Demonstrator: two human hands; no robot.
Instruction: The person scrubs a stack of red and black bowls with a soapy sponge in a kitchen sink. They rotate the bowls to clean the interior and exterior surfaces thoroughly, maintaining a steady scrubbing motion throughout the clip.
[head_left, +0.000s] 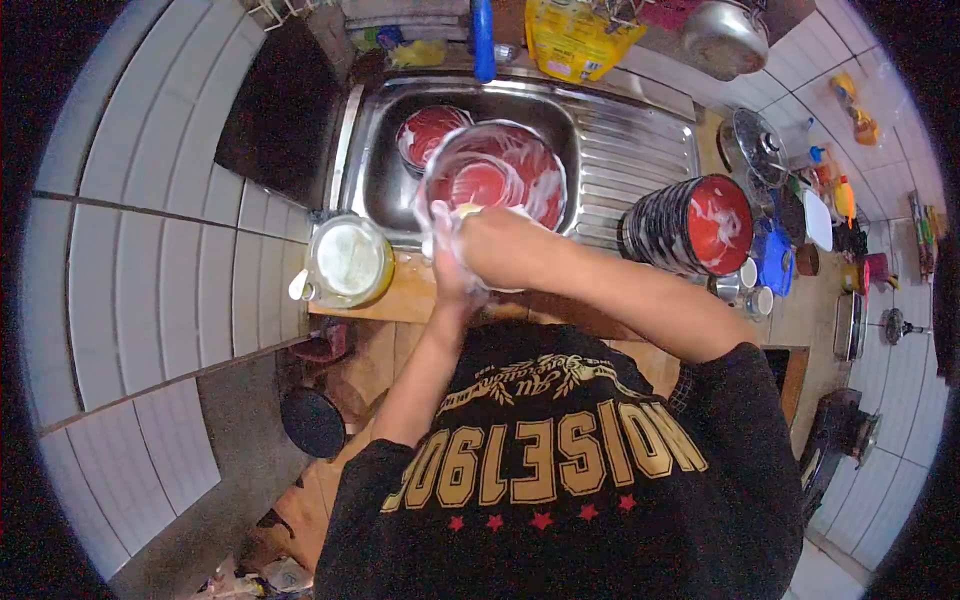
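Observation:
A red bowl (536, 154) with a dark rim, smeared with white suds, is tilted above the steel sink (375, 184). My left hand (448, 251), coated in foam, grips its near edge. Over the near side of that bowl, my right hand (499, 240) is closed around something mostly hidden; a bit of yellow, perhaps a sponge (468, 209), shows beside the fingers. Down in the basin sit more red bowls (429, 135), partly covered by the held one. To the right, a tall nested stack of soapy red bowls (686, 225) leans over on its side.
Left of the sink stands a round tub (349, 261) with yellowish contents. The ribbed drainboard (630, 161) extends to the right. Behind are a blue handle (484, 41) and a yellow pouch (577, 41). A glass lid (757, 146) and blue container (772, 259) stand on the right counter.

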